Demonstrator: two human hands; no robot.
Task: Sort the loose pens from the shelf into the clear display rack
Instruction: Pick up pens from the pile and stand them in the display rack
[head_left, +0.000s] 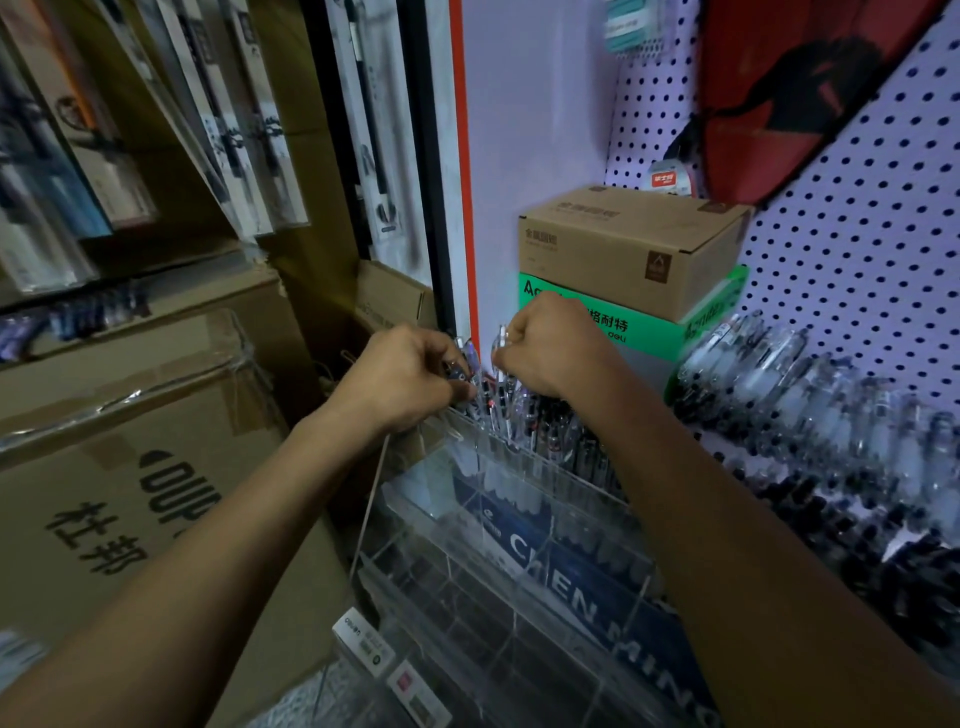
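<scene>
Cardboard cartons (130, 467) stacked at far left, well apart from the work. Left hand (410, 376) curled round a small bunch of pens (464, 364) at the rack's back left corner. Right hand (550, 353) just beside it, pinching one clear pen (501, 345), long axis near upright, tip down toward the top-row slot directly below. Both hands equally near; right likely the one to drop its pen in. Clear display rack (519, 587) below: top row already packed with upright pens at the left end, lower front compartments apparently bare. Loose pens (831, 415) heaped on the shelf at right.
</scene>
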